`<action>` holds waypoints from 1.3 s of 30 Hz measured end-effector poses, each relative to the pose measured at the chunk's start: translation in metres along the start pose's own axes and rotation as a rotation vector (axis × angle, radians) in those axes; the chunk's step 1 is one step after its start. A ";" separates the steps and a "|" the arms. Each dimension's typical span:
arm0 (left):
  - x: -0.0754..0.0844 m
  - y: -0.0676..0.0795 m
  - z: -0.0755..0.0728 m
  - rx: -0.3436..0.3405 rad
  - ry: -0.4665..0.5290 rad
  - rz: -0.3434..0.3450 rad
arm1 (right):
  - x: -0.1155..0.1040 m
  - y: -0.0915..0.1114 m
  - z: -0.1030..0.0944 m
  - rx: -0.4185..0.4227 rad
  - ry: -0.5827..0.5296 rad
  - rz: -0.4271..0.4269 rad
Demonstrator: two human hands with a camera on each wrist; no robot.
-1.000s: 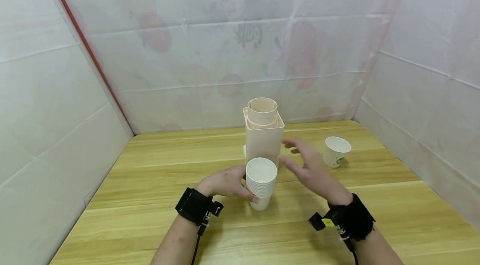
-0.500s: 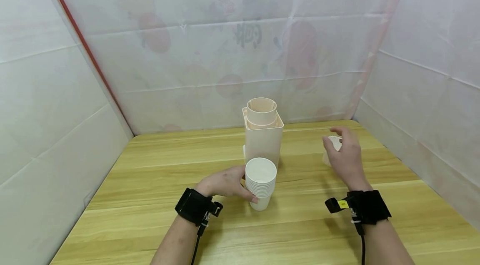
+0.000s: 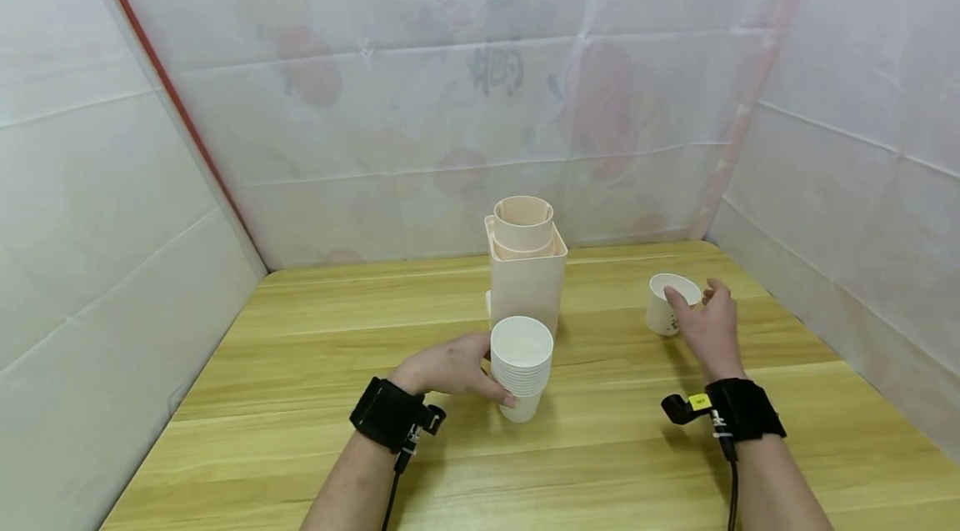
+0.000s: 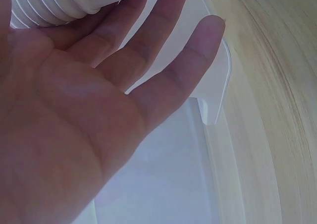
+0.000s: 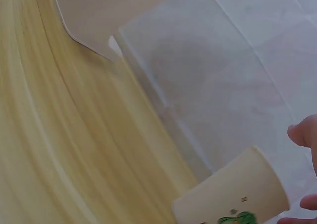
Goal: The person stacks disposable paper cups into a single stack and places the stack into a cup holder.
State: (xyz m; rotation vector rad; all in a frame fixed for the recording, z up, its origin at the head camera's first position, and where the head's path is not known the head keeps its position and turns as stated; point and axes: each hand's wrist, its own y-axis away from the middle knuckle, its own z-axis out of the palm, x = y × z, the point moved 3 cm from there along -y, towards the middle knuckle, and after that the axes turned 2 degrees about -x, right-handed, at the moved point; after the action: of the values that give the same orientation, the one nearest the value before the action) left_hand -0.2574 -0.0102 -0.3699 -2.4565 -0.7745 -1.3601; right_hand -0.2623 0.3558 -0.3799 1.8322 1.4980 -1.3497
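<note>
In the head view, a stack of white paper cups (image 3: 522, 356) stands upright at the middle of the table. My left hand (image 3: 453, 366) holds the stack from its left side, with the thumb across the front. The left wrist view shows the ribbed rims of the stacked cups (image 4: 44, 6) above my palm. To the right, a single paper cup (image 3: 662, 314) with a green print stands upright. Beside its right rim is my right hand (image 3: 711, 331), thumb and fingers spread, the thumb overlapping the rim. In the right wrist view, that cup (image 5: 233, 189) lies below the fingertips.
Directly behind the stack stands a tall cream-coloured holder (image 3: 527, 289) with a round tube (image 3: 523, 222) rising from its top. The wooden table (image 3: 337, 331) is bordered by white sheet walls (image 3: 420, 114) at the back and sides.
My right hand has moved right from beside the cream holder, passed over the single cup, and is now at its right side. The left hand and the stack have stayed in place.
</note>
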 end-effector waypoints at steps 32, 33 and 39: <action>-0.002 -0.002 0.001 -0.011 0.013 0.000 | 0.019 0.001 0.008 -0.020 0.031 -0.035; -0.002 -0.002 0.000 -0.011 0.014 0.001 | 0.017 0.001 0.007 -0.021 0.032 -0.037; -0.002 -0.003 0.000 -0.007 0.012 -0.002 | 0.001 0.002 0.006 -0.018 0.026 -0.066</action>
State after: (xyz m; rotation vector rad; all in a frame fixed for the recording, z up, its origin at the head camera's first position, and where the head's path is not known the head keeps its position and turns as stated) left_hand -0.2595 -0.0085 -0.3715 -2.4520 -0.7706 -1.3790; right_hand -0.2627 0.3508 -0.3845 1.8105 1.5911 -1.3427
